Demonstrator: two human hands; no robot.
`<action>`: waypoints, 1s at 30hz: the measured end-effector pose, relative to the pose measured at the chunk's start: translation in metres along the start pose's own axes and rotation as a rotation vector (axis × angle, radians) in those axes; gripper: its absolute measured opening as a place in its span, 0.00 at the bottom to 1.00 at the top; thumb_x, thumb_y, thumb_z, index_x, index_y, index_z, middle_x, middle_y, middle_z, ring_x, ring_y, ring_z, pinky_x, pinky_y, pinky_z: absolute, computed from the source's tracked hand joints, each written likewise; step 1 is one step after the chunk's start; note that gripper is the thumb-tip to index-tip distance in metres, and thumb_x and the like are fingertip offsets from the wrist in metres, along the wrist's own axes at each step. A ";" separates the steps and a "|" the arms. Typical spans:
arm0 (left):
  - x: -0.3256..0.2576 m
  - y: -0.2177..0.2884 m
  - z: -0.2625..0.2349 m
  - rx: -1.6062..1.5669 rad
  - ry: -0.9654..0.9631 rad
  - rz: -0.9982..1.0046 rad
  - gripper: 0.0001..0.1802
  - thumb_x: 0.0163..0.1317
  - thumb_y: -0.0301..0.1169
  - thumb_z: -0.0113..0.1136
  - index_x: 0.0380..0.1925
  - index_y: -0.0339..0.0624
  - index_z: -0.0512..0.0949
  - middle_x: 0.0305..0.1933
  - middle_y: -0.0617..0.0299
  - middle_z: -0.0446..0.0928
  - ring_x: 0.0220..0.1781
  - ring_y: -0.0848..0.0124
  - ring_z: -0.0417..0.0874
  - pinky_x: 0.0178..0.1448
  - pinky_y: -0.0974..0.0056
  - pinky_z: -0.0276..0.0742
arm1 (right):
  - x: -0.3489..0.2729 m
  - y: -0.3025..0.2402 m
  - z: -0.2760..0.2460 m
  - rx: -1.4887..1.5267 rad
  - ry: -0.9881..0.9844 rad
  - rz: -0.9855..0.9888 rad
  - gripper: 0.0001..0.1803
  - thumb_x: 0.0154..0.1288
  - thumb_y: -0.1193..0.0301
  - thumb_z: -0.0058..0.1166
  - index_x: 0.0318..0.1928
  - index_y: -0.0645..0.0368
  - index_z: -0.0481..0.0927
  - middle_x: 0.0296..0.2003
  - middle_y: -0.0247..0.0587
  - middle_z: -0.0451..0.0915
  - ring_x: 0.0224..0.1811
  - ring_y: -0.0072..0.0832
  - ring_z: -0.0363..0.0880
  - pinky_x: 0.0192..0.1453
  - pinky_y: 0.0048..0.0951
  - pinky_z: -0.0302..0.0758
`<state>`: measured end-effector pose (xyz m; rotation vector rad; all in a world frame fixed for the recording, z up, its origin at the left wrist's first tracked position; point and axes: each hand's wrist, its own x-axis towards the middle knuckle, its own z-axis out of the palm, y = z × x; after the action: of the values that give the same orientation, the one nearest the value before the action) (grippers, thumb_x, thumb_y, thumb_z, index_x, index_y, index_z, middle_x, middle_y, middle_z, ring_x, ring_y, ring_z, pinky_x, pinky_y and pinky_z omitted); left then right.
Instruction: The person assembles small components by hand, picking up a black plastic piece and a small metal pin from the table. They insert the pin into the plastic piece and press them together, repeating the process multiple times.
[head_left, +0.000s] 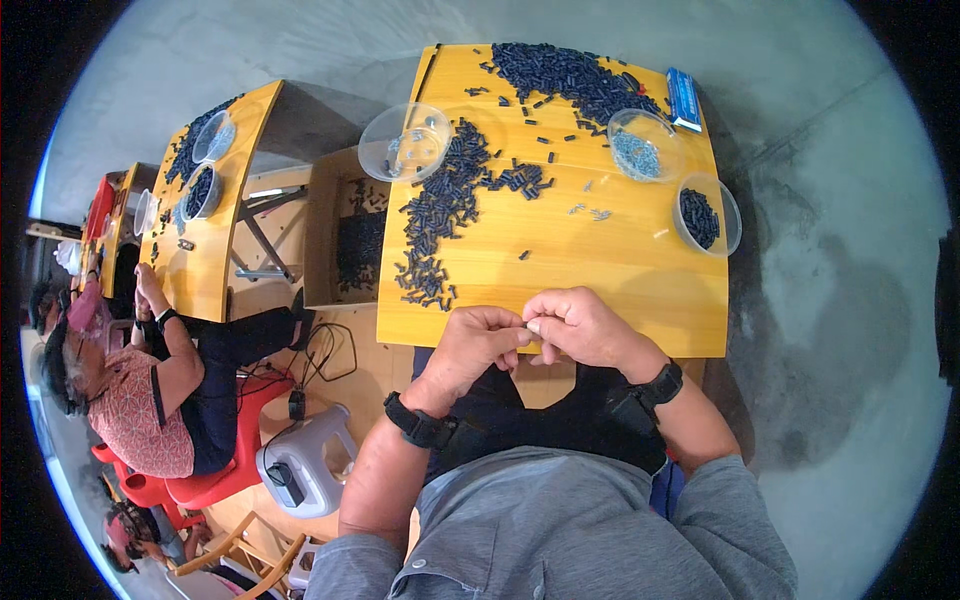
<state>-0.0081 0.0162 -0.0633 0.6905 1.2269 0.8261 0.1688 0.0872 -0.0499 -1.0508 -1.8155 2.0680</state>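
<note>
Over the near edge of the yellow wooden table [580,260], my left hand [472,348] and my right hand [588,330] meet with fingertips pinched together. Between them is a tiny dark piece, mostly hidden by the fingers, so its kind cannot be made out. Beyond my left hand lies a long strip of short black cylindrical pieces [440,215]. A few small pale, clear-looking bits [590,212] are scattered farther up the table.
A larger black heap [560,80] covers the far edge. A clear tub [372,140] stands far left; another holds bluish bits [636,155]; a third holds black pieces [698,218]. There is a blue box [683,98], a cardboard box [320,230], and a co-worker [150,400] seated left.
</note>
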 end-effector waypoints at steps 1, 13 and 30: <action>0.001 -0.002 -0.002 -0.020 -0.001 -0.008 0.08 0.58 0.29 0.62 0.33 0.34 0.81 0.24 0.65 0.78 0.21 0.80 0.76 0.26 0.76 0.70 | 0.001 0.001 0.000 -0.003 0.001 -0.002 0.07 0.67 0.75 0.44 0.37 0.64 0.76 0.22 0.33 0.76 0.18 0.16 0.75 0.22 0.20 0.73; 0.010 -0.015 -0.004 -0.077 0.030 -0.047 0.07 0.59 0.29 0.59 0.32 0.34 0.80 0.24 0.63 0.79 0.21 0.79 0.77 0.26 0.75 0.71 | 0.013 0.007 -0.002 -0.069 -0.021 0.028 0.09 0.67 0.76 0.43 0.42 0.68 0.76 0.29 0.36 0.78 0.23 0.19 0.78 0.27 0.21 0.76; 0.035 -0.041 -0.014 -0.070 0.176 -0.054 0.06 0.60 0.28 0.58 0.34 0.36 0.78 0.25 0.65 0.77 0.22 0.77 0.77 0.27 0.72 0.74 | 0.069 0.031 -0.091 -1.060 0.666 -0.277 0.07 0.60 0.73 0.46 0.35 0.58 0.77 0.29 0.52 0.76 0.32 0.50 0.77 0.36 0.47 0.74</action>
<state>-0.0102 0.0239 -0.1181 0.5346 1.3621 0.8951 0.1843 0.1914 -0.1043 -1.3266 -2.4047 0.3771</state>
